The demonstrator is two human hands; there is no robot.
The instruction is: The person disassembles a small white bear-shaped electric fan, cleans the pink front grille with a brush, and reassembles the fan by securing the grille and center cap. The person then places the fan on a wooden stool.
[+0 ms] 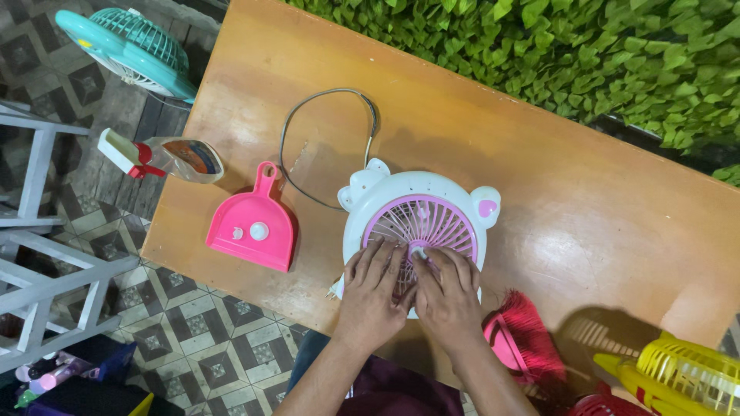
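Your left hand [372,291] and right hand [447,293] both lie flat on the white-and-pink fan [420,212], fingers [385,258] spread wide over its pink grille, gripping nothing. The fan lies face-up on the table [578,208] (cord looping behind it). A pink dustpan [253,227] sits left of the fan, a pink brush [524,339] right of your hands.

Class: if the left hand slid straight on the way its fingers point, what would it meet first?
The left hand already rests on the fan's pink grille; going on, it would probably meet the white hub.

Pink dustpan [253,229], spray bottle [166,158], teal fan [131,48]
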